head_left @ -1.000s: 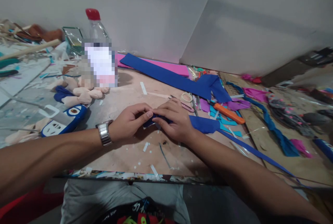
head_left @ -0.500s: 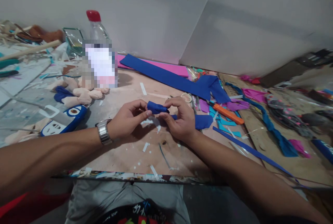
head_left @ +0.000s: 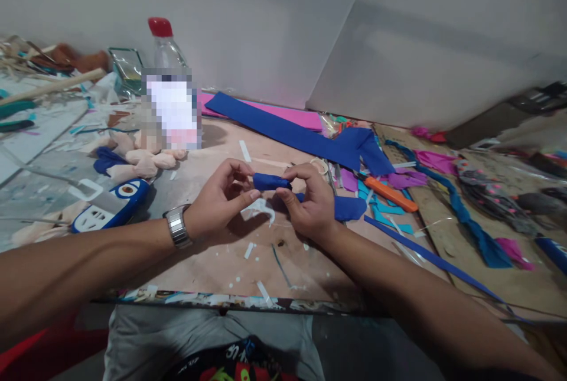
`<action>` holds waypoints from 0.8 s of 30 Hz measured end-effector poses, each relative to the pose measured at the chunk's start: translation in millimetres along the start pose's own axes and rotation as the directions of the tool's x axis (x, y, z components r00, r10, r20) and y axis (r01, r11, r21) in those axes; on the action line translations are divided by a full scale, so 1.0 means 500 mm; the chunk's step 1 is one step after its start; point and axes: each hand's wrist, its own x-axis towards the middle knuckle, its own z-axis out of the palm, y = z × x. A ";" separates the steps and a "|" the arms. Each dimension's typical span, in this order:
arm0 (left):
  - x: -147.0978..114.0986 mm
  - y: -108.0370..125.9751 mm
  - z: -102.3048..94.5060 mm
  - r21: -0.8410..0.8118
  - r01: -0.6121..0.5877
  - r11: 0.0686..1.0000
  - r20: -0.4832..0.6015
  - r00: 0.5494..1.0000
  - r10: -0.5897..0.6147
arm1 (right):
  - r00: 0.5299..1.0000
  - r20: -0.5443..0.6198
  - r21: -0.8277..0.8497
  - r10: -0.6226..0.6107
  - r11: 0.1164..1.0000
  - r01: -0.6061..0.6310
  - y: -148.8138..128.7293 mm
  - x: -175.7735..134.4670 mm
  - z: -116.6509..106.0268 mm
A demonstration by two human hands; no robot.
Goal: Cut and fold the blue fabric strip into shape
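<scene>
A short rolled or folded piece of blue fabric [head_left: 271,181] is held level above the table, between my two hands. My right hand [head_left: 310,201] pinches its right end between thumb and fingers. At the other end, the curled fingers and thumb of my left hand [head_left: 228,189] grip the edge; a watch sits on that wrist. Behind my right hand lies another blue fabric piece [head_left: 349,208]. A thin blue strip [head_left: 434,258] runs along the table by my right forearm.
A wide blue fabric band [head_left: 279,127] lies over pink fabric at the back. An orange utility knife [head_left: 390,193] rests among scraps on the right. A red-capped bottle [head_left: 167,50] stands behind a propped, blurred phone [head_left: 175,112]. Blue-white power strip [head_left: 110,207] and pale fabric petals [head_left: 150,162] are left.
The fingers of my left hand have loosened and shifted slightly, so more of the blue fabric piece shows. My right hand keeps its pinch. The view has shifted a little.
</scene>
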 end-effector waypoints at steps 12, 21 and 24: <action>-0.006 0.022 -0.003 0.292 -0.257 0.921 0.112 0.966 0.234 | 0.976 0.176 -0.054 -0.129 0.989 0.140 0.000 0.006 -0.002; -0.005 0.024 -0.006 0.265 -0.228 0.937 0.161 0.969 0.190 | 0.973 0.168 -0.022 -0.158 0.986 0.164 0.003 0.005 -0.002; -0.007 0.021 -0.006 0.210 -0.165 0.964 0.161 0.978 0.133 | 0.973 0.180 -0.026 -0.147 0.988 0.154 0.004 0.004 -0.002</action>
